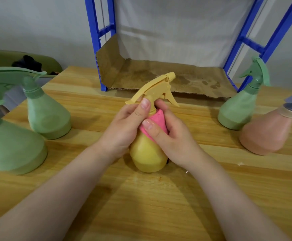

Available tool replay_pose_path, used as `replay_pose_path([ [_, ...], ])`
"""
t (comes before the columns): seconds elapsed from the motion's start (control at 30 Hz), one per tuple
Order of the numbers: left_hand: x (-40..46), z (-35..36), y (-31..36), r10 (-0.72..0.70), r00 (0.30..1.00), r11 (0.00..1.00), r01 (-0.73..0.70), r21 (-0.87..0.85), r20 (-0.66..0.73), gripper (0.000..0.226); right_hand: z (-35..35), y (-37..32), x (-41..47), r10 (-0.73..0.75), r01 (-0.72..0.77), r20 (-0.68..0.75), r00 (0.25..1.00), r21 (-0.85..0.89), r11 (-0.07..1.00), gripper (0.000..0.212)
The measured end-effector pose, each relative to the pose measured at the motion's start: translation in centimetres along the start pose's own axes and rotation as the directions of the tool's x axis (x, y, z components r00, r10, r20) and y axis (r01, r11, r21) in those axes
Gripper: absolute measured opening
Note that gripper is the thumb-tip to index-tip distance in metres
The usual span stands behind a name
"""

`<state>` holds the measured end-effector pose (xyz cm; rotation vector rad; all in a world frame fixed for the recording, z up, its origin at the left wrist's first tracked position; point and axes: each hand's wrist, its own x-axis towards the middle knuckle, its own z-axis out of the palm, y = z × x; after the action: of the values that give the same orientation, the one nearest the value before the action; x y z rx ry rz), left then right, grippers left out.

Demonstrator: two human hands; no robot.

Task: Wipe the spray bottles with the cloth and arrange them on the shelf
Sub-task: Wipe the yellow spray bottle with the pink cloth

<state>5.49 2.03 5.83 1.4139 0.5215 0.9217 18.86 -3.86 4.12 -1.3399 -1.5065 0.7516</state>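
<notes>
While the yellow spray bottle (pixel 147 153) stands upright on the wooden tabletop (pixel 159 197), dead centre and fairly near, both hands are wrapped around its upper half. Left hand (pixel 124 129) has its grip closed round the neck just under the yellow trigger head (pixel 156 89), thumb up against the collar. Right hand (pixel 169 136) has its grip pressed on a pink cloth (pixel 156 119), squeezing it against the bottle's shoulder, thumb on top of the cloth.

Off to the left there's two green spray bottles, a big near one (pixel 11 145) and another (pixel 46 113) just behind it, close together. On the right, another green bottle (pixel 237 110) stands a bit farther back, with a pinkish bottle (pixel 267 134) with a grey-blue sprayer right in front of it, looks like they overlap from this angle.

At the far side sits the blue-framed shelf (pixel 96 42), its bottom level lined with brown cardboard (pixel 167 79) that's got some dark stains. No bottles on it.
</notes>
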Motion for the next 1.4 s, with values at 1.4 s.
replay_pose_path([
  [1.4,0.7,-0.3,-0.7,0.335,0.939,0.893,-0.341,0.293,0.071,0.043,1.9,-0.2,-0.2,-0.216,0.244,-0.210,0.953,0.115,0.963,0.034],
])
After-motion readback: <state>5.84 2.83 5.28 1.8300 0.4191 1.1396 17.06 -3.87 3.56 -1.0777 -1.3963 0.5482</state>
